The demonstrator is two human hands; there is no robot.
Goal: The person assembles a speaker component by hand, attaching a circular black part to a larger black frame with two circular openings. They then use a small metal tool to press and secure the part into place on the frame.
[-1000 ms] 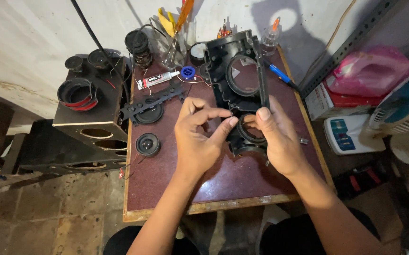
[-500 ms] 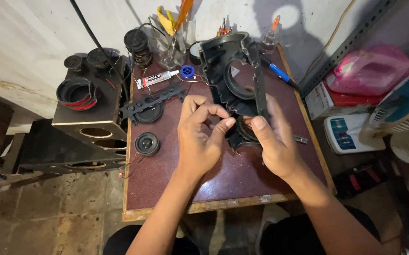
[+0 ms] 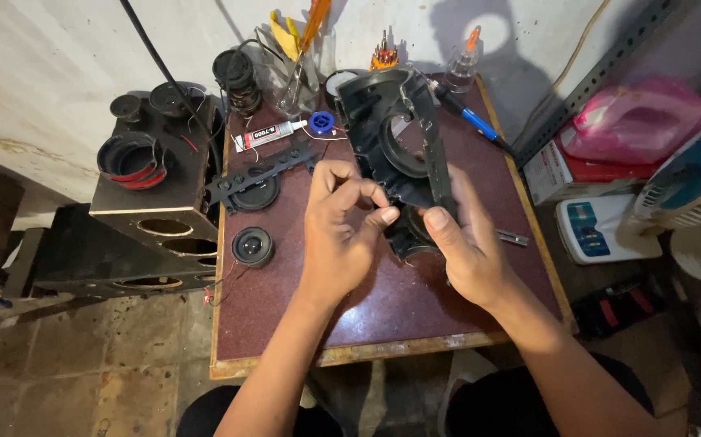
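Right, 1 black moulded-plastic speaker housing (image 3: 395,154) w/ round cut-outs, propped tilted over the middle of the dark red speckled table (image 3: 383,307), far end toward the wall. Right hand (image 3: 468,243) has its grip clamped on the housing's lower right edge, thumb on top, fingers behind. Left hand (image 3: 342,231) sits just beside it at the lower left; thumb and fingers curled together in a pinch at the housing's edge, can't tell if anything small is between them.

On the table, left of the hands: 1 small round black speaker driver (image 3: 252,245), loose, thin wires trailing. Further back, 1 flat black plastic bracket w/ a round driver in it (image 3: 257,182). 1 white glue tube (image 3: 268,135), 1 small blue ring-shaped spool (image 3: 320,123), 1 blue-handled pen-like tool (image 3: 472,120) near the wall, 1 small metal blade (image 3: 512,237) right of the right hand.

Off the table's left: 1 black wooden speaker box (image 3: 168,190) w/ oval holes, 3 round black parts on top.
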